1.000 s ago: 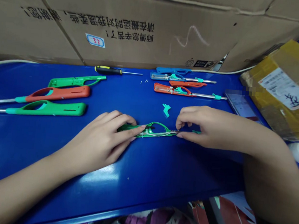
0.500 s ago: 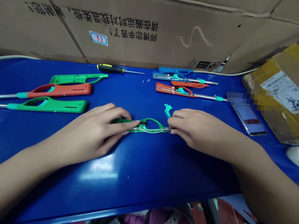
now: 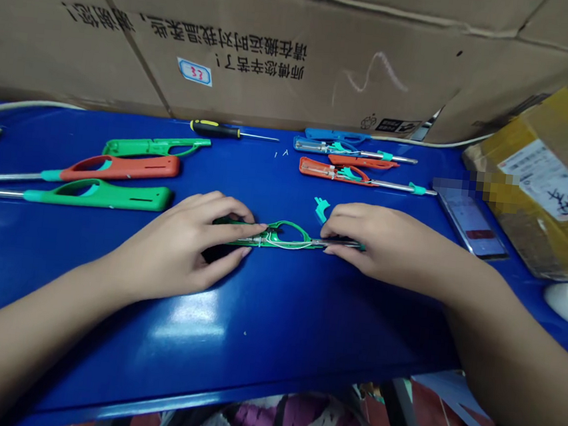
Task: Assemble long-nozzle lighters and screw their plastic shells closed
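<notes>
An opened green lighter [image 3: 288, 243] of the long-necked kind lies on the blue table, its white wires and inner parts showing. My left hand [image 3: 195, 245] holds its handle end, index finger pressing on the inside parts and thumb along the near edge. Around the metal tube [image 3: 344, 243] at the other end are the thumb and fingers of my right hand [image 3: 381, 242]; the hand covers part of the tube. Just beyond the right fingertips rests a small teal plastic piece [image 3: 321, 208], with a blue bit beside it.
Opened blue [image 3: 315, 146] and orange lighters [image 3: 318, 169] lie behind. Closed orange [image 3: 122, 165] and green lighters [image 3: 99, 194], plus a green half shell [image 3: 144, 147], are left. A screwdriver [image 3: 216, 129], small screws [image 3: 284, 153], a phone [image 3: 471, 221] and cardboard boxes [image 3: 255, 96] stand around.
My right thumb and fingers have spread a little, so more of the metal tube shows between them. My left thumb has moved slightly away from the other fingers.
</notes>
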`<move>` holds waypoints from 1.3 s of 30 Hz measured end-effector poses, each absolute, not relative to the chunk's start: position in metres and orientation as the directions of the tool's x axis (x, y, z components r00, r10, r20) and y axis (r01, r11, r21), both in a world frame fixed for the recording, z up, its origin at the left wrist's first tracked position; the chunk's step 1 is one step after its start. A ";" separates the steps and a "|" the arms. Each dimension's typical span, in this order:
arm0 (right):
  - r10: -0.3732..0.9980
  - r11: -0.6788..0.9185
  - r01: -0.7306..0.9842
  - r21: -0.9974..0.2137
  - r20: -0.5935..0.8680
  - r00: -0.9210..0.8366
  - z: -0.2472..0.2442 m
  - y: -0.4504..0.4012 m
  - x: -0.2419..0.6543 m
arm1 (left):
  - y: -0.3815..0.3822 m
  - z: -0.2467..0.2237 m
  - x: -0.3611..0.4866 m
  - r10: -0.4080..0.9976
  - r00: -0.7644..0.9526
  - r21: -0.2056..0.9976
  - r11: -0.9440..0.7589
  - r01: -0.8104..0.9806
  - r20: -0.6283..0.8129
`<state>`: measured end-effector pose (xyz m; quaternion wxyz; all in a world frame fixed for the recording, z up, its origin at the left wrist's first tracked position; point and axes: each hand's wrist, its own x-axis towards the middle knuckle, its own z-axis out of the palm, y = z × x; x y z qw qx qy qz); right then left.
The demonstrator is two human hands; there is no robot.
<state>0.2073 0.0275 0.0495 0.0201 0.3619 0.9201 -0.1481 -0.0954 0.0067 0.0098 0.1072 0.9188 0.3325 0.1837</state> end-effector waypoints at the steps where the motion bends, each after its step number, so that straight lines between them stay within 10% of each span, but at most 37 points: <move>1: 0.658 0.703 0.661 -0.263 -0.112 -0.744 0.050 0.028 0.208 | 0.006 0.009 -0.094 0.657 0.700 0.324 -0.751 0.575 0.280; 24: 0.670 0.659 0.534 -0.529 0.091 -0.737 0.023 0.030 0.187 | -0.001 -0.005 -0.087 0.572 0.735 0.325 -0.818 0.475 0.364; 39: 0.624 0.757 0.567 -0.325 0.101 -0.775 0.018 0.025 0.183 | 0.001 -0.009 -0.083 0.595 0.652 0.352 -0.804 0.480 0.470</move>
